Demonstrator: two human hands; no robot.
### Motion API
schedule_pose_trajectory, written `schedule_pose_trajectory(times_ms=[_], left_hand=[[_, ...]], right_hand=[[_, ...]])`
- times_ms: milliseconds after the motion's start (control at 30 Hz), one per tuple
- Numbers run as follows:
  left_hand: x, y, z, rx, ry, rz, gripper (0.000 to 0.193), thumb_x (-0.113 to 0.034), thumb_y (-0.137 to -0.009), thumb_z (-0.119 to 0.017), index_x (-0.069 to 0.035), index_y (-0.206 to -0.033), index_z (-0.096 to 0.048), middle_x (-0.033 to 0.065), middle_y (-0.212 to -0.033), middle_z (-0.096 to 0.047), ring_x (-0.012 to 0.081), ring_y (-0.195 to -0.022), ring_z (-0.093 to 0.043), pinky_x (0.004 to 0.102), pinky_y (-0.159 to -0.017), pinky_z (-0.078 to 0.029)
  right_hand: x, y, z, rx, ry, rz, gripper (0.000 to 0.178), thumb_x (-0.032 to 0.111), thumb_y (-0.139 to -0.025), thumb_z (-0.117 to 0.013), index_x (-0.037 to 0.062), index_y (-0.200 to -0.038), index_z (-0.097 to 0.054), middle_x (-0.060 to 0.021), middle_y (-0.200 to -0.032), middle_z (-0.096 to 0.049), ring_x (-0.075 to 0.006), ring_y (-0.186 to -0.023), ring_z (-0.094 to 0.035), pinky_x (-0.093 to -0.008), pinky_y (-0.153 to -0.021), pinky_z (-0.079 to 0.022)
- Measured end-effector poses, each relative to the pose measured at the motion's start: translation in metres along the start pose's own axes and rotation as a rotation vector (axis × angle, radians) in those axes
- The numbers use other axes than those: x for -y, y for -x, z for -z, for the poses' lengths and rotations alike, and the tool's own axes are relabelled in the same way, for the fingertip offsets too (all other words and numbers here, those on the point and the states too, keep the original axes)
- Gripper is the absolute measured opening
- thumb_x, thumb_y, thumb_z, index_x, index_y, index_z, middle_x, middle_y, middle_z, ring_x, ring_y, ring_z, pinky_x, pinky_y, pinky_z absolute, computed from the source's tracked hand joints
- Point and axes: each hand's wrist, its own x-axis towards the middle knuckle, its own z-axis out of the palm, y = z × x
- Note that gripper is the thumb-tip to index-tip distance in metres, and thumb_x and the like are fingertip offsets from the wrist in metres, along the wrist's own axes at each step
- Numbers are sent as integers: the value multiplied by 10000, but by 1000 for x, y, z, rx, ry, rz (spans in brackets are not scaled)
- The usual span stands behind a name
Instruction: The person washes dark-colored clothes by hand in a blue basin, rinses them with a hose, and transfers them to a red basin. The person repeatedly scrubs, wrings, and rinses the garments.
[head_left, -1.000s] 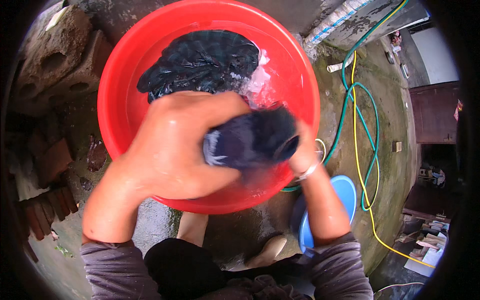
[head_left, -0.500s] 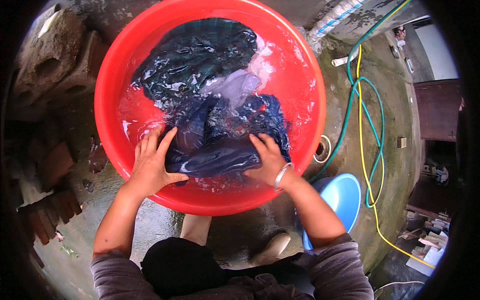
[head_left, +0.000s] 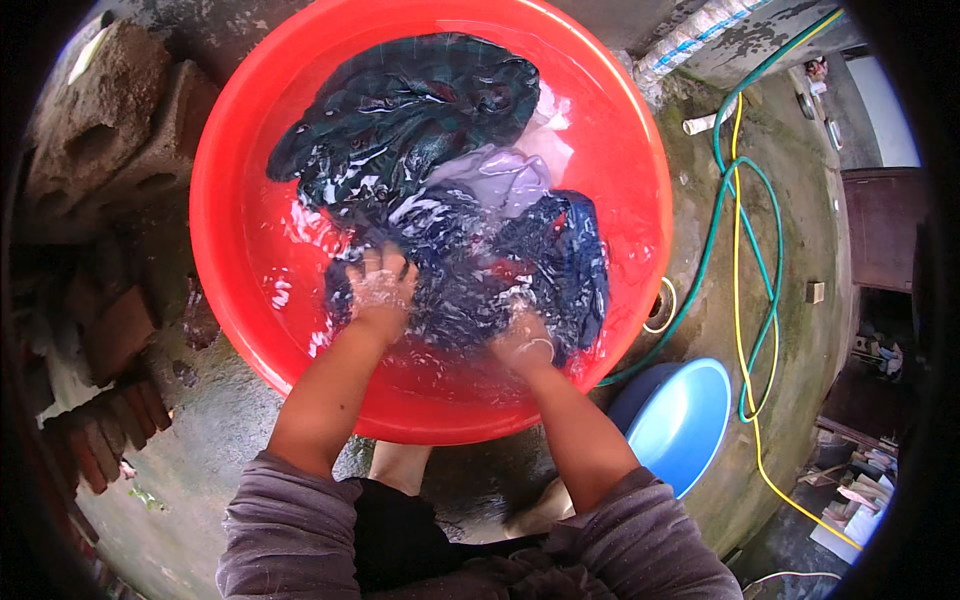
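Observation:
A large red basin [head_left: 232,290] holds water and soaking clothes. My left hand [head_left: 384,288] is partly underwater, its fingers spread over a dark navy garment [head_left: 450,290] with nothing gripped. To the right, my right hand [head_left: 524,338], with a bangle at the wrist, is sunk in the water against the same garment; ripples hide its fingers. Beyond my hands lie a dark green checked garment [head_left: 420,105] and a pale lilac cloth [head_left: 495,178]. A whitish-pink cloth [head_left: 546,140] shows beside them.
A blue basin [head_left: 685,420] stands tilted at the lower right of the red one. Green hose [head_left: 712,235] and yellow hose [head_left: 740,300] run across the wet concrete on the right. Rough stone blocks [head_left: 100,130] and stacked bricks [head_left: 110,430] line the left side.
Both hands have moved inward and down into the water, pushing the bunched navy garment under. It now lies flatter and spread out, with ripples over it.

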Motion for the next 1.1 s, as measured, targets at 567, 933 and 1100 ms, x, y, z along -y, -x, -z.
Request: schedule_pose_trajectory(times_ms=[567,933,1100], left_hand=[[16,44,17,-59,1375,-105,785,-578,-802,-377,6,-1301,-215,195,-1329,-262,303,-1223,-278,364,-977,-266],[-42,40,42,299,2048,17,648,-327,-790,-538,4,-1279,-271,157,-1257,-362,219,-1156,-352,333,-952,-294],[21,55,33,-140,1774,-155,550,-35,-710,-559,22,-1214,-347,134,-1034,-524,166,-864,-539,270,-757,-427]], right_hand=[[76,187,220,-395,-661,1045,308,94,-532,-666,-2,-793,-533,-92,-764,-533,-189,-683,-499,-289,-644,-389],[94,197,237,-644,-693,1207,312,239,-533,-554,81,-755,-403,-38,-752,-382,-183,-724,-389,-303,-687,-343],[46,165,265,-676,-840,706,577,70,-453,-533,-5,-1023,-480,-73,-932,-538,-153,-850,-531,-246,-769,-427]])
